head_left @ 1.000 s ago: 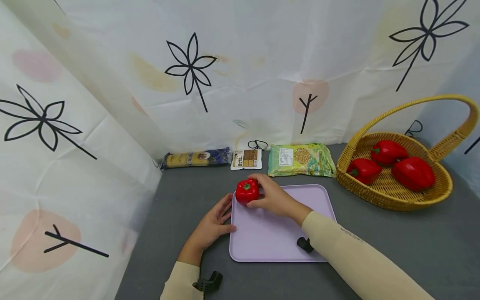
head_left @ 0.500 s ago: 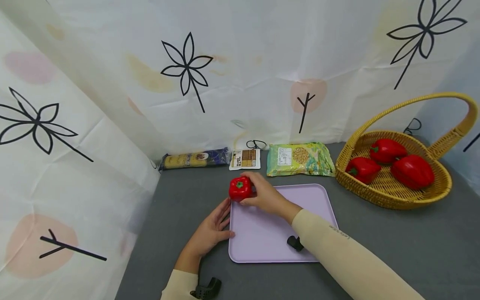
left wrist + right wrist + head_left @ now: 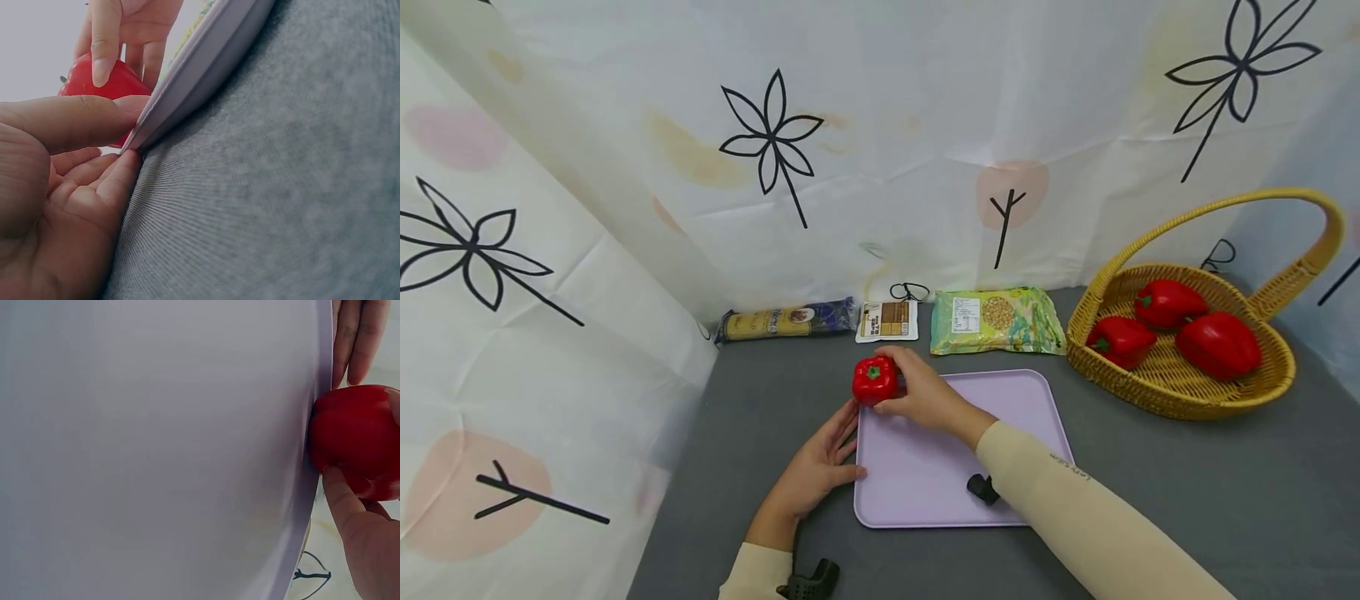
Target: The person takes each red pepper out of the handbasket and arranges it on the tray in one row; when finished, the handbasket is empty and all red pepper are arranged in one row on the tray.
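Note:
My right hand holds a red bell pepper with a green stem, thumb and fingers on opposite sides. The pepper is at the far left corner of a lilac tray; in the right wrist view the pepper overlaps the tray's rim. My left hand lies along the tray's left side. Its fingers are fairly straight outside the rim and point toward the pepper, while the thumb touches the rim. In the left wrist view the left thumb partly covers the pepper.
A yellow wicker basket with a tall handle stands at the right, holding three red peppers. Along the back lie a green-yellow bag, a small white-brown packet and a blue-yellow package. A patterned cloth hangs behind.
The right hand has carried the pepper left, from over the tray's far left part to its corner edge. My left hand has slid slightly nearer along the tray's side.

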`<state>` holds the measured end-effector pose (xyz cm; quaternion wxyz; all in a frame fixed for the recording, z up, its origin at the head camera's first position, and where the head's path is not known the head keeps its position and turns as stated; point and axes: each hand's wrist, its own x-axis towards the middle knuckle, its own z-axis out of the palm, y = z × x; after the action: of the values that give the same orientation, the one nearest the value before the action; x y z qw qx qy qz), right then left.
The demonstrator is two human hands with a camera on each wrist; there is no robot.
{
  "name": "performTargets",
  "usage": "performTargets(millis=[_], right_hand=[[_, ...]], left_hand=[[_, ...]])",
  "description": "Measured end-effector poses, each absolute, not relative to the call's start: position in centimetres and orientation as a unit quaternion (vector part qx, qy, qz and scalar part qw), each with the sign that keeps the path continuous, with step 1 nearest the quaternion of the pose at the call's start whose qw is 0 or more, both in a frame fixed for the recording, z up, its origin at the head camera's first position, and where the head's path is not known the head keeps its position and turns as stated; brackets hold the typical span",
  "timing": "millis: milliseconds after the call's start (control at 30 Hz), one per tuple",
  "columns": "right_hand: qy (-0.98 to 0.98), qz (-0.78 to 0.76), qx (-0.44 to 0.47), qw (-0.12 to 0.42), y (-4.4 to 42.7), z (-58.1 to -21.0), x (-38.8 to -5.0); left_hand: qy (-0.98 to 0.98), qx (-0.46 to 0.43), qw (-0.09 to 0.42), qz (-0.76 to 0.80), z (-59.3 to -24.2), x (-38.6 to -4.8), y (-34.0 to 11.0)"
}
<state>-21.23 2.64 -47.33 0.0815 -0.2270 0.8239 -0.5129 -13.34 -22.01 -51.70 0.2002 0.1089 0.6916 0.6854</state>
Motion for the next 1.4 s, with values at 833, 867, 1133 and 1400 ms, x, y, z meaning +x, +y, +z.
performTargets(millis=[833,867,1133,1400], right_hand=[[0.776,-0.585,-0.231,0.048,7.9,-44.1,-19.8],[0.775,-0.587,-0.232,0.041,8.4,-44.0,-19.7],[0.752,-0.616,-0.236,0.004,12.6,-42.9,-18.8],[0.739,-0.619,-0.263,-0.047,16.9,-42.4,-17.3]], left_hand=[[0.696,0.096,0.194,0.685,-51.6,-13.4,-22.0],[0.695,0.096,0.194,0.685,-51.6,-13.4,-22.0],[0.693,0.1,0.195,0.687,-51.9,-13.5,-22.0],[0.695,0.099,0.193,0.685,-51.9,-13.5,-22.0]])
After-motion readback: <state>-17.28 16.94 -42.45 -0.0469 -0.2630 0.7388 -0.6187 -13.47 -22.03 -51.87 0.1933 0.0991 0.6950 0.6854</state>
